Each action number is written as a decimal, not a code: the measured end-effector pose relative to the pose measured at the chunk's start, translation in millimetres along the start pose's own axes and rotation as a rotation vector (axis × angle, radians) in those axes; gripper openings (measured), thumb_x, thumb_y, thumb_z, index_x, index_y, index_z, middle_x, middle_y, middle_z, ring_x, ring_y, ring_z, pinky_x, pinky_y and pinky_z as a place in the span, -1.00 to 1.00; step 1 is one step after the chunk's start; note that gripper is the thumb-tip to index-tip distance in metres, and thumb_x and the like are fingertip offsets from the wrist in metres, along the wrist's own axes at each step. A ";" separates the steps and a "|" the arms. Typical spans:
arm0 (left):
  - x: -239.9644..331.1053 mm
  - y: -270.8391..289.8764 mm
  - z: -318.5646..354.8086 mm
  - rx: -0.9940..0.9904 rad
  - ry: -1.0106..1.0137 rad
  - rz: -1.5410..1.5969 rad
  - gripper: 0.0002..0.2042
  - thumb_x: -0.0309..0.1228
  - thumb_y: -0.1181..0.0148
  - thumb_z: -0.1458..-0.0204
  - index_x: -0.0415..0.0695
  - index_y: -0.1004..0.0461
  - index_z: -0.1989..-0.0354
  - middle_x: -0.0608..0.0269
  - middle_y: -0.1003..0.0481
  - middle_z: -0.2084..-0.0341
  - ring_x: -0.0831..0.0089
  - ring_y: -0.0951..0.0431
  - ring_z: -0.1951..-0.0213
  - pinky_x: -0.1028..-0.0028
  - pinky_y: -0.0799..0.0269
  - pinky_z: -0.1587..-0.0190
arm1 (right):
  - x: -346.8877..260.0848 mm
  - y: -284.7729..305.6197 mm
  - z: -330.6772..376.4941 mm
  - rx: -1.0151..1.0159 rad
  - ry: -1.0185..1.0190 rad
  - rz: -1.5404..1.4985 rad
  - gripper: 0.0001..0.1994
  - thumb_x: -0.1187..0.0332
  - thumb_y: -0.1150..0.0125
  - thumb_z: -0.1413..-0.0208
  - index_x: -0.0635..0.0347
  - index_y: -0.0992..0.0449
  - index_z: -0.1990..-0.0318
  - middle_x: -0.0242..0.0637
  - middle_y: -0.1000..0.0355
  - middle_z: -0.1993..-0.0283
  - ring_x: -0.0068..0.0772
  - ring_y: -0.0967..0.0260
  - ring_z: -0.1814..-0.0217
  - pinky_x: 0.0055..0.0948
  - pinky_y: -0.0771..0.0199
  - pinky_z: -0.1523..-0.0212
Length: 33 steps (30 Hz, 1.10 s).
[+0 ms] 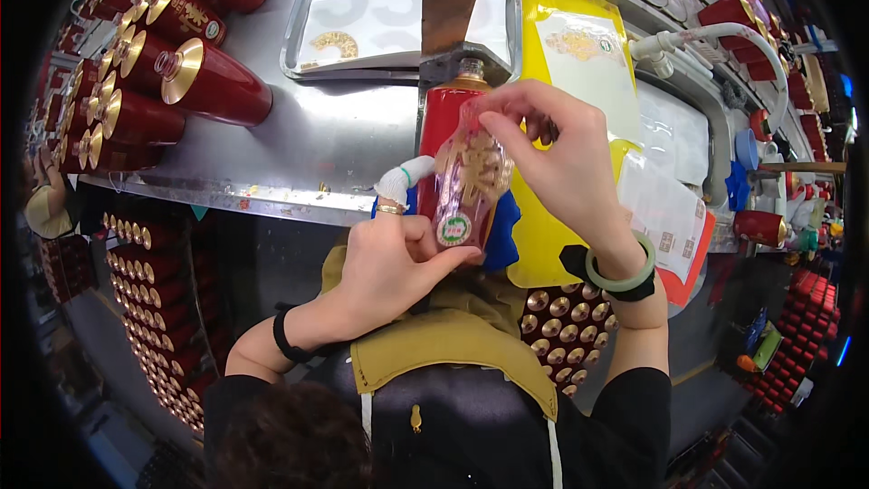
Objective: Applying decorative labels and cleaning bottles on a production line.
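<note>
A clear decal film [472, 174] with gold characters and a small round green-and-white mark is stretched between my hands, over a red bottle [438, 118] with a gold shoulder. My right hand [552, 131] pinches the film's upper edge near the bottle's neck. Lower down, my left hand [389, 249] has its thumb on the film's bottom end and its other fingers curled. A white finger cover [403, 179] sits on its index finger, against the bottle's side. Blue cloth [503, 234] shows beneath the bottle. Whether the film touches the glass all along, I cannot tell.
Several red bottles with gold shoulders [217, 83] lie on the steel table [312, 149] at the left. Behind stands a metal tray [291, 50] with decal sheets. A yellow board [543, 244] bearing white sheets [656, 204] lies right, near a curved white pipe [760, 32].
</note>
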<state>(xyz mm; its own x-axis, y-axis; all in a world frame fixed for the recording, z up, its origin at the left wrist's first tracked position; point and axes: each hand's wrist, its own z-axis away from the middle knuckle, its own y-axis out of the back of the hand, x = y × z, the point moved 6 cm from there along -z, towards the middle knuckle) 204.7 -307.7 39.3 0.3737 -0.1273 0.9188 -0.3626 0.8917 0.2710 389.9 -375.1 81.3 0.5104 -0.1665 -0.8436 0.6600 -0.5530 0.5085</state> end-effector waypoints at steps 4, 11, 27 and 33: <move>0.3 7.5 3.0 0.112 -0.152 -0.453 0.14 -0.23 -0.66 0.31 -0.31 0.04 -0.42 0.28 -0.49 0.46 0.60 -0.46 0.50 0.60 -0.33 0.43 | 18.8 4.3 -6.0 0.158 -0.025 0.067 -0.82 0.41 -0.37 -0.06 0.22 -0.61 0.18 -0.43 -0.36 0.54 -0.57 -0.23 0.49 -0.54 -0.22 0.44; -12.3 14.3 -16.0 0.109 -0.164 0.167 0.21 -0.19 -0.62 0.22 -0.38 0.22 -0.45 -0.20 -0.16 -0.29 0.08 -0.30 -0.29 0.18 -0.24 -0.32 | 55.7 -13.6 15.3 0.117 -0.388 -0.486 -0.68 0.18 -0.02 -0.42 0.23 -0.53 -0.03 -0.50 -0.34 0.34 -0.71 -0.24 0.23 -0.67 -0.22 0.28; -22.7 -2.7 -32.3 -0.085 0.009 0.480 0.06 -0.43 -0.51 0.08 -0.38 0.22 -0.44 -0.13 -0.13 -0.33 0.24 -0.24 -0.35 0.23 -0.17 -0.40 | 53.4 -43.3 25.1 0.197 -0.436 -0.649 -0.45 0.25 -0.48 -0.07 0.23 -0.39 -0.15 -0.62 -0.19 0.43 -0.78 -0.12 0.42 -0.71 -0.18 0.39; -21.5 -3.0 -31.0 -0.102 -0.011 0.449 0.08 -0.44 -0.53 0.11 -0.37 0.22 -0.45 -0.12 -0.14 -0.33 0.22 -0.24 -0.35 0.23 -0.17 -0.40 | 50.7 -42.2 24.4 0.196 -0.452 -0.622 -0.45 0.26 -0.49 -0.06 0.23 -0.39 -0.15 -0.62 -0.19 0.42 -0.79 -0.11 0.42 -0.71 -0.15 0.41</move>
<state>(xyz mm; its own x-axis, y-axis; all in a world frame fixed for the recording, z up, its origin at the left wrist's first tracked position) 224.3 -294.2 9.9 0.1891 0.2773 0.9420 -0.4004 0.8977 -0.1838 374.5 -380.2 12.9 -0.2211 -0.0716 -0.9726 0.6200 -0.7801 -0.0835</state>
